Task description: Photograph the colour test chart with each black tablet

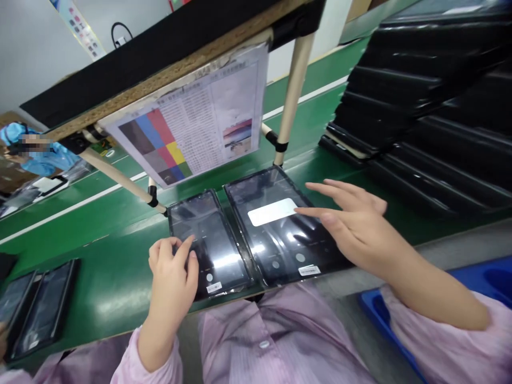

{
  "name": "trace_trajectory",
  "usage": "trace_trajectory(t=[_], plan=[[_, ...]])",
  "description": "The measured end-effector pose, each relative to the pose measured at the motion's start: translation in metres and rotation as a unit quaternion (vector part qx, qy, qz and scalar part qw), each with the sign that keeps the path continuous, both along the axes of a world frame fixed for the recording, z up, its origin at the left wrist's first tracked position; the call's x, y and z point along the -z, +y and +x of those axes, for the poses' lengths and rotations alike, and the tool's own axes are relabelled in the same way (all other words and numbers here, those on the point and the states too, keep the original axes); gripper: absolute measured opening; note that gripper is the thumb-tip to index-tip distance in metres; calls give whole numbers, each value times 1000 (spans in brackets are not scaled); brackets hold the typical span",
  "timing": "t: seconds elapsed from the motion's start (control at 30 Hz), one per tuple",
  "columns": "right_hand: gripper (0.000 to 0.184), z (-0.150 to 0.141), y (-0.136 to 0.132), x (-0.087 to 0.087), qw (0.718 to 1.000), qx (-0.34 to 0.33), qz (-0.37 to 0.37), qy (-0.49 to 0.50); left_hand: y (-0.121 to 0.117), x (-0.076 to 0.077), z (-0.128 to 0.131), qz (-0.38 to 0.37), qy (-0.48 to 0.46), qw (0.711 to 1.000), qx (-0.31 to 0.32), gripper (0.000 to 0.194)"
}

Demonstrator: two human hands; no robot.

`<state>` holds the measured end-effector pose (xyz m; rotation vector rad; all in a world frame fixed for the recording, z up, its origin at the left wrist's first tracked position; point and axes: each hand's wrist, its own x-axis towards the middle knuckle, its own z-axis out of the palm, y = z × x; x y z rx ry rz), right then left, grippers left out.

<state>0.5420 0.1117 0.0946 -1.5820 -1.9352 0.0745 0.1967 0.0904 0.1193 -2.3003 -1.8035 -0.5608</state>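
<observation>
Two dark tablets in clear film lie side by side on the green bench, each with a small white label at its near edge. The left tablet (216,234) has a dim screen. On the right tablet (276,242) a bright white pop-up box shows. My left hand (174,274) rests at the left tablet's edge, fingers loosely bent and apart, with the index fingertip on or just over its screen. My right hand (356,224) reaches over the right tablet with fingers spread. Its index fingertip meets the right end of the white box. Neither hand grips anything.
Stacks of black wrapped tablets (432,106) stand at the right. A printed sheet (192,117) hangs from a shelf on beige pipe legs (295,96) behind the tablets. More tablets (44,309) lie at the left, beside another person's hand. A person in blue (44,152) is farther back.
</observation>
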Motion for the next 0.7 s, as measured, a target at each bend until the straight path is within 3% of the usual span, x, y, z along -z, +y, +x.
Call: trace_trajectory(t=[0.27,0.47,0.7], plan=[[58,3,5,7,1000,-5,1,-16,-6,5,19,-45,-25,998,42,34],[69,10,-3,1,994,-3,85,62,0,-1,33,-37,12,999,38,37],[60,14,-7,14,997,6,33,71,8,6,42,-50,39,998,25,38]])
